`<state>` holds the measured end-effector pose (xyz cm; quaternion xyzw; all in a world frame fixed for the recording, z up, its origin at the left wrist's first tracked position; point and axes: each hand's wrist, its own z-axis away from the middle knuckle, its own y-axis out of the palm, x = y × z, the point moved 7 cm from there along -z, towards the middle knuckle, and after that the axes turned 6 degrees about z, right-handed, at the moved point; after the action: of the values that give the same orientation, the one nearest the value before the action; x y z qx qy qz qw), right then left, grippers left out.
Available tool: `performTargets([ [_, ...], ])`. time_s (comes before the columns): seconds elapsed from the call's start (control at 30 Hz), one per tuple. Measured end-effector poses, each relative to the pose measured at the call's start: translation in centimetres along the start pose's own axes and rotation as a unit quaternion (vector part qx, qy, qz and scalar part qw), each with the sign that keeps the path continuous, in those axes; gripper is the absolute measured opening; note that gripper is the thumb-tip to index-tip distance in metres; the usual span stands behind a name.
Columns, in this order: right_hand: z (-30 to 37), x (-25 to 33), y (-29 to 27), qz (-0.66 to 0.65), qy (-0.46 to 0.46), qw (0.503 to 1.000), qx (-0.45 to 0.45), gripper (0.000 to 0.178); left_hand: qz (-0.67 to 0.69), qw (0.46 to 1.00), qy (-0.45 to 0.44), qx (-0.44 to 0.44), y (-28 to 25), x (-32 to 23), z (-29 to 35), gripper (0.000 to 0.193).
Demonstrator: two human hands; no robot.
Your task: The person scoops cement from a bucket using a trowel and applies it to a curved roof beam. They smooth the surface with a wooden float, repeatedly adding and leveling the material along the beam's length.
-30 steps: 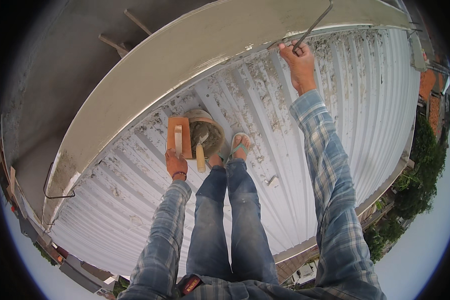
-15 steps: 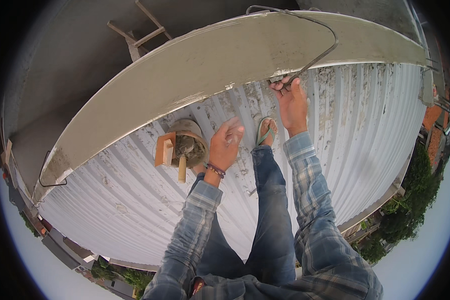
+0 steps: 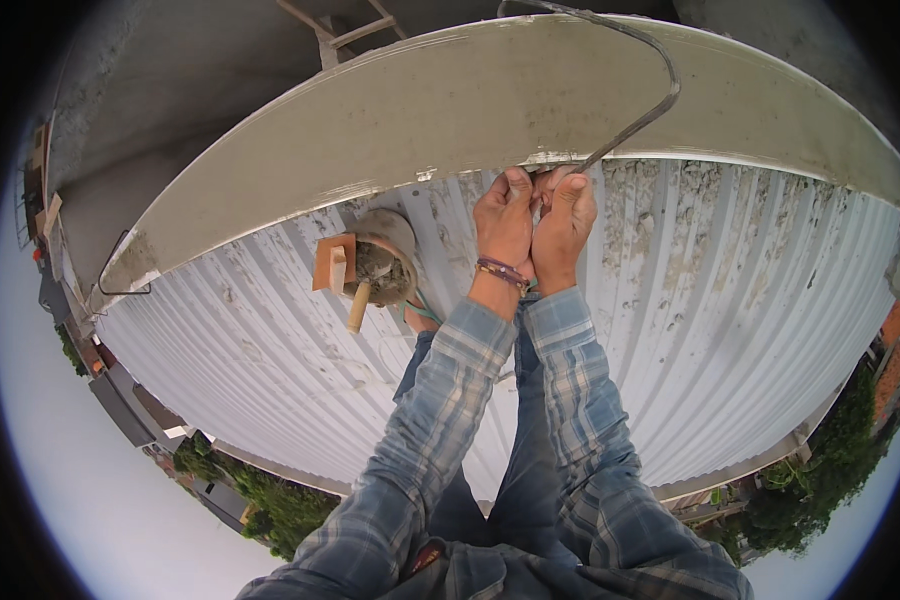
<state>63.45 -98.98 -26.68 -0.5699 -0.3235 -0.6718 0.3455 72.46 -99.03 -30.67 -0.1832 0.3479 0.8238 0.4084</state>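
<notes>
A bent metal rod [image 3: 667, 85] arches over the grey plastered ledge [image 3: 370, 130], and its lower end comes down to the ledge's near edge. There my right hand [image 3: 564, 228] is closed around the rod's end, thumb up and fingers mostly hidden under the edge. Pressed close beside it, my left hand [image 3: 505, 225] is also closed at the same edge. Its fingertips are curled out of sight, so what they hold cannot be made out. A bucket [image 3: 410, 270] of wet mortar stands to the left, with a wooden-handled trowel [image 3: 359, 308] and a wooden float [image 3: 334, 264] in it.
I stand on a white corrugated metal roof [image 3: 280, 330], spattered with mortar along the ledge. Another bent rod [image 3: 120, 262] hooks the ledge's far left end. Beyond the ledge lies a dark recess with a wooden ladder-like frame [image 3: 365, 32]. Trees [image 3: 810, 490] and rooftops show past the roof edge.
My left hand has moved up and right from beside the bucket to the ledge's edge, joining my right hand and closing. The view has shifted slightly.
</notes>
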Motion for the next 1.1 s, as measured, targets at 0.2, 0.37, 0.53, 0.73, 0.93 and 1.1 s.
performTargets([
  [0.2, -0.1, 0.6, -0.2, 0.050, -0.017, 0.999, 0.004, 0.049, 0.009, 1.000, -0.015, 0.022, 0.7, 0.1, 0.4, 0.036],
  [0.37, -0.3, 1.7, -0.3, 0.085, -0.036, 0.996, 0.014, 0.044, 0.042, 0.998, -0.026, 0.043, 1.4, 0.2, 0.5, 0.031],
  [0.53, -0.3, 3.1, 0.3, 0.084, -0.034, 0.996, 0.020, 0.046, 0.052, 0.997, -0.040, 0.040, 1.2, 0.1, 0.3, 0.028],
  [0.73, -0.6, 4.5, 0.5, 0.083, -0.055, 0.995, 0.028, 0.047, 0.088, 0.994, -0.055, 0.028, 1.7, 0.3, 0.5, 0.031],
  [0.93, -0.5, 5.3, 0.5, 0.132, -0.030, 0.991, 0.022, 0.047, 0.093, 0.994, -0.049, 0.032, 1.3, 0.5, 0.3, 0.034],
  [1.1, -0.5, 5.6, 0.8, 0.139, -0.029, 0.990, 0.013, 0.047, 0.085, 0.995, -0.050, 0.035, 0.9, 0.9, -0.1, 0.034],
])
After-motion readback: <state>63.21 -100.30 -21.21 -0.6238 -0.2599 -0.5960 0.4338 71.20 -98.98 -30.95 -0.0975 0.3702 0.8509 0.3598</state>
